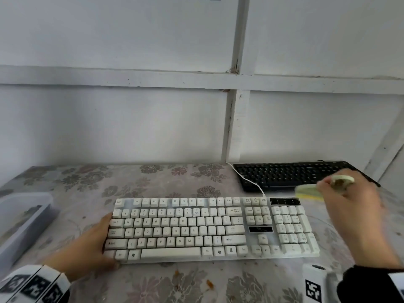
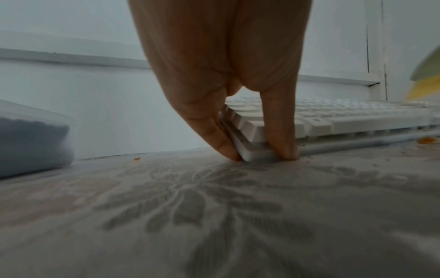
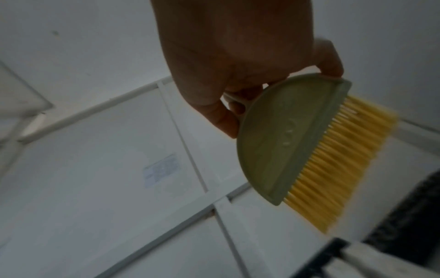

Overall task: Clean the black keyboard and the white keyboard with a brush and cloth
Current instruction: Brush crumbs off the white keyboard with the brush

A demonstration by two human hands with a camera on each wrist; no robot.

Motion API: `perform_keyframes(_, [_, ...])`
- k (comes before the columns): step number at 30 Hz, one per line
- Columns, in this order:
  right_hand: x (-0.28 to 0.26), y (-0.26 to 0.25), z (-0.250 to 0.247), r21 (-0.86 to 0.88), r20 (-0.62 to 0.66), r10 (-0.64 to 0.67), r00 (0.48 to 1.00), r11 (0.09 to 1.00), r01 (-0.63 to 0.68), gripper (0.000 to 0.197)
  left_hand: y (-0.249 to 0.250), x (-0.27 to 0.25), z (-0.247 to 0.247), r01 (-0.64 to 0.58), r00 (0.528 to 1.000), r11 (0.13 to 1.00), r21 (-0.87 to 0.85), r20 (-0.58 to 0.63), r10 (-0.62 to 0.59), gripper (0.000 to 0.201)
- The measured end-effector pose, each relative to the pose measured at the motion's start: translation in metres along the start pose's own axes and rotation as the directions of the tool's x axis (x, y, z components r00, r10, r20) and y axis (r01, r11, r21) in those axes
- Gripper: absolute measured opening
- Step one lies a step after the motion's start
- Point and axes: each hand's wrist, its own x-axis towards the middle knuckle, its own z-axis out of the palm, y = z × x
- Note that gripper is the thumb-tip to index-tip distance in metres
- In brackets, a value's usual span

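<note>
White keyboard (image 1: 209,229) lies flat at the near centre of the flower-patterned surface (image 1: 153,285); left hand (image 1: 91,248) at 8 o'clock pinches its left near corner, finger on the end edge and thumb on the front edge, tips touching the surface. Right hand (image 1: 354,206) at 3 o'clock is raised above the numpad end, fingers curled round the brush (image 3: 309,143), green back, yellow bristles, blurred. Black keyboard (image 1: 293,174) at 1 o'clock by the wall, clear bin (image 1: 19,224) at 9 o'clock.
</note>
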Motion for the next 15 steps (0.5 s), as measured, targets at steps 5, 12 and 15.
perform_keyframes(5, [-0.049,-0.081,0.035,0.297,0.302,-0.262,0.916,0.939,0.171,0.011,0.006,-0.003,-0.001,0.002,1.0,1.0,-0.007,0.009,-0.002,0.092])
perform_keyframes(12, [-0.136,-0.165,0.123,0.357,0.597,-0.407,0.692,0.907,0.225,0.016,0.003,-0.003,-0.003,-0.02,1.0,0.999,-0.049,-0.008,0.019,0.086])
perform_keyframes(15, [-0.152,-0.183,0.136,0.345,0.617,-0.415,0.668,0.906,0.244,0.01,-0.007,0.002,0.001,-0.036,0.999,0.999,-0.002,0.016,0.036,0.079])
